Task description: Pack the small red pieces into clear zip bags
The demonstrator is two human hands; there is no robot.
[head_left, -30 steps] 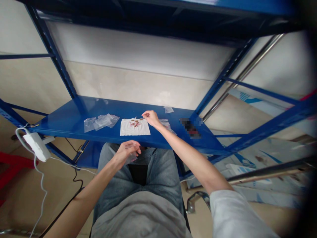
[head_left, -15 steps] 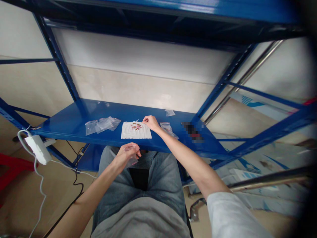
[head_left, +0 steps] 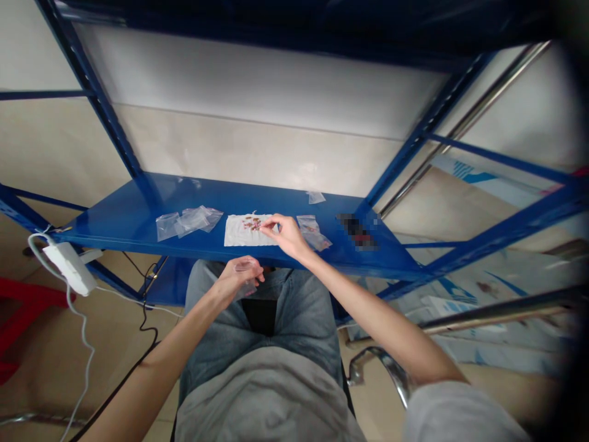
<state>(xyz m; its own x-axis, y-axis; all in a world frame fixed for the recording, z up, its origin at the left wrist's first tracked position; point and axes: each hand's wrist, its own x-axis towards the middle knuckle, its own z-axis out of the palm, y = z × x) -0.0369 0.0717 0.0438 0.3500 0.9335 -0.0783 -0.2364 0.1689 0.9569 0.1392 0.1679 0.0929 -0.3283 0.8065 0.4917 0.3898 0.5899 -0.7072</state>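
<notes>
My left hand point(head_left: 237, 276) is closed around a clear plastic bag point(head_left: 248, 288), held over my lap just in front of the shelf edge. On the shelf lies a white cloth point(head_left: 234, 233), with several small reddish-brown pieces point(head_left: 251, 224) scattered on it. My right hand point(head_left: 289, 234) is above the right part of this cloth. Its thumb and forefinger are pinched together at the edge of the pieces; whatever is between them is too small to make out.
Left of the cloth, several clear zip bags point(head_left: 191, 221) overlap on the blue shelf point(head_left: 124, 215). More bags point(head_left: 313, 232) lie right of it, some with small contents, and another bag point(head_left: 316, 197) is farther back. A blurred-out dark object point(head_left: 356, 231) sits at right. A white power strip point(head_left: 69, 269) hangs at left.
My right hand has shifted from the cloth's far right corner nearer to me and leftward, its fingertips now by the pieces. The left hand keeps the bag. The camera view has tilted slightly.
</notes>
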